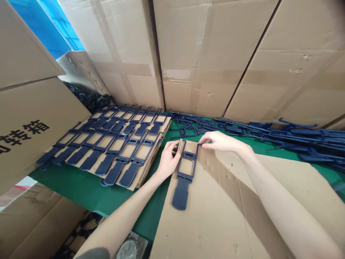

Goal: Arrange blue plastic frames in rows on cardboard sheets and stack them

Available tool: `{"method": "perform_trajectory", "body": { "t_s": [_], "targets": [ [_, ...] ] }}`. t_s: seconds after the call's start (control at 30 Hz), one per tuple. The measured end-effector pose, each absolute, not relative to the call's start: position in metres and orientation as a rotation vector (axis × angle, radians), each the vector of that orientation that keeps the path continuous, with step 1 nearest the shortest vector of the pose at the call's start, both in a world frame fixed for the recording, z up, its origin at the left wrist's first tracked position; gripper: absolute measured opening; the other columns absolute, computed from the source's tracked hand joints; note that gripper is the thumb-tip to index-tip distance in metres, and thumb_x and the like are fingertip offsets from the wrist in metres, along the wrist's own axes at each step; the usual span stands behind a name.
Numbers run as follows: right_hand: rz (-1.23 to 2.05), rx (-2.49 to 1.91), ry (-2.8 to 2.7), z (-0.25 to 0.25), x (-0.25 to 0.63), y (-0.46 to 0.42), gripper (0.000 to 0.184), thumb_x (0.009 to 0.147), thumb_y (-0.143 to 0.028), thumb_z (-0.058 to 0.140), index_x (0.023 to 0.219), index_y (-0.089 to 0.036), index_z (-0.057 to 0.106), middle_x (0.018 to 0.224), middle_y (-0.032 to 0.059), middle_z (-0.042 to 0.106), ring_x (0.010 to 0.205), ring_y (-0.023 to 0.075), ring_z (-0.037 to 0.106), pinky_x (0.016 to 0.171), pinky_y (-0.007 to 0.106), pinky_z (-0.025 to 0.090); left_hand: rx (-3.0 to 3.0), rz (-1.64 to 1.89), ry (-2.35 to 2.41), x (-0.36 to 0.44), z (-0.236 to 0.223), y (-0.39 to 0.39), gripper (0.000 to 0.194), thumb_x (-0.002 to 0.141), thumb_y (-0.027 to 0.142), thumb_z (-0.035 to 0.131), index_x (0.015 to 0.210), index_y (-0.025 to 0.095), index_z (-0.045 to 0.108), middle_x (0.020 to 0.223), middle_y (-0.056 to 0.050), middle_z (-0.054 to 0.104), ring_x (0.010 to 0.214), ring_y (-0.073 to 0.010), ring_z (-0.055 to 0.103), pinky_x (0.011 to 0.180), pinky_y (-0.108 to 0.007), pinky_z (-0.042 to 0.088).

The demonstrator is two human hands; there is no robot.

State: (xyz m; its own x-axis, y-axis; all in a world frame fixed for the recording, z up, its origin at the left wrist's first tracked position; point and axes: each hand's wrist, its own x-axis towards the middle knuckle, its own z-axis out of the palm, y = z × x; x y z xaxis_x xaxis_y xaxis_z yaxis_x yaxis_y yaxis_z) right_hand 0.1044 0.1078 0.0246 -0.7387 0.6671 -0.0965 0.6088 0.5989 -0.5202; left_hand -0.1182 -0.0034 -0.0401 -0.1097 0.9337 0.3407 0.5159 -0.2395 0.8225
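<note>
A dark blue plastic part (184, 176), with an open frame at the top and a ribbed tongue below, lies on a brown cardboard sheet (215, 216). My left hand (169, 158) pinches the frame's upper left corner. My right hand (219, 141) pinches its upper right corner. Both hands have their fingers closed on the part's top end.
Left of my hands, several identical parts (113, 144) lie in rows on stacked cardboard sheets (147, 165). A loose heap of blue parts (283, 135) runs along the back right on the green table (81, 185). Large cardboard boxes (210, 54) wall in the back and left.
</note>
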Motion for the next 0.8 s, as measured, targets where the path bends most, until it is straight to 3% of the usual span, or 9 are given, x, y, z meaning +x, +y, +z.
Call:
{"method": "perform_trajectory", "body": {
  "t_s": [0.13,0.3,0.53,0.67,0.8],
  "targets": [
    [0.739,-1.108,-2.721,0.019,0.098,0.107,0.023,0.085,-0.018,0.055,0.099,-0.019,0.073,0.1,0.0072,0.072,0.089,0.0212,0.068,0.077,0.029,0.052,1.711,1.288,1.547,-0.112,-0.045,-0.003,0.043,0.085,0.012,0.046,0.125,0.016,0.061,0.13,-0.011,0.058,0.122,-0.0216,0.056,0.1,-0.035,0.049],
    [0.701,-1.169,-2.701,0.013,0.091,0.105,0.022,0.087,-0.022,0.054,0.097,-0.019,0.072,0.099,0.0065,0.072,0.085,0.0208,0.067,0.073,0.029,0.05,1.68,1.291,1.541,-0.107,-0.046,-0.006,0.047,0.085,0.012,0.046,0.13,0.015,0.058,0.14,-0.01,0.055,0.132,-0.0221,0.049,0.117,-0.041,0.033],
    [0.59,-1.261,-2.612,0.0,0.084,0.099,0.021,0.087,-0.031,0.056,0.095,-0.02,0.072,0.094,0.0062,0.07,0.084,0.0215,0.064,0.074,0.03,0.047,1.625,1.296,1.514,-0.103,-0.051,-0.005,0.051,0.084,0.011,0.047,0.134,0.014,0.055,0.146,-0.011,0.05,0.137,-0.0222,0.044,0.119,-0.042,0.03],
    [0.431,-1.375,-2.481,-0.016,0.075,0.09,0.026,0.085,-0.033,0.058,0.099,-0.016,0.072,0.089,0.0117,0.063,0.087,0.0269,0.06,0.077,0.037,0.045,1.589,1.337,1.484,-0.099,-0.052,-0.001,0.048,0.082,0.01,0.051,0.13,0.015,0.057,0.141,-0.012,0.054,0.134,-0.0245,0.048,0.117,-0.044,0.032],
    [0.392,-1.383,-2.368,-0.029,0.068,0.085,0.023,0.083,-0.034,0.059,0.091,-0.017,0.071,0.088,0.01,0.061,0.087,0.0251,0.058,0.077,0.035,0.045,1.527,1.395,1.427,-0.097,-0.052,0.003,0.048,0.08,0.006,0.052,0.127,0.015,0.054,0.132,-0.013,0.061,0.126,-0.0243,0.056,0.112,-0.043,0.039]
  ]
}}
